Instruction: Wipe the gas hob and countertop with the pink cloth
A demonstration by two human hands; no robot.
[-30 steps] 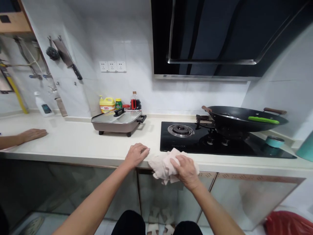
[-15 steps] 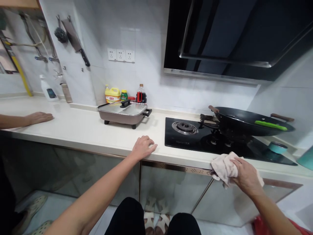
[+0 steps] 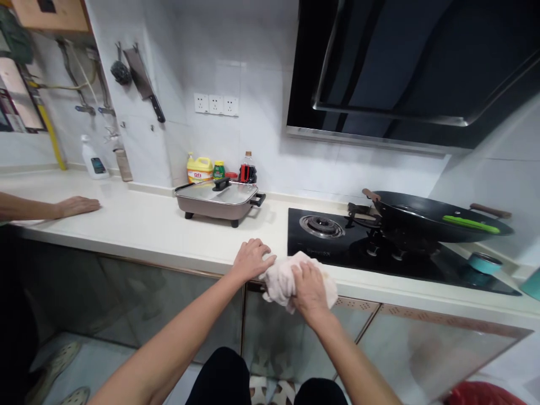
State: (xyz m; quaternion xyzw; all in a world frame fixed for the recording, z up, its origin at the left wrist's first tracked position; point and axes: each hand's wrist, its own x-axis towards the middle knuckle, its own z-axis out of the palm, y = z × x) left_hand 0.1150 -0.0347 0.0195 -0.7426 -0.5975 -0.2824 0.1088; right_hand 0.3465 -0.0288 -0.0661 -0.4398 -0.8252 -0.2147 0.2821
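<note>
Lying under right fingers (image 3: 298, 279): cloth (image 3: 279, 283)

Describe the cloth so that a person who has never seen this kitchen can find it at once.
Start from the black stove on the white counter. Near the stove's front left corner, the cloth is bunched at the counter's front edge, under the person's right hand. Unlike the smooth, dark stove beside it, it is pale, slightly pink and crumpled.

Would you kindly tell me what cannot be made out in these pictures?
Head view:
Counter edge beneath the cloth: covered by it and the right hand.
Bottom inside the wok: hidden by its near rim.
Other person's forearm: cut off by the left edge.
Stove lettering: too small and blurred.
</note>
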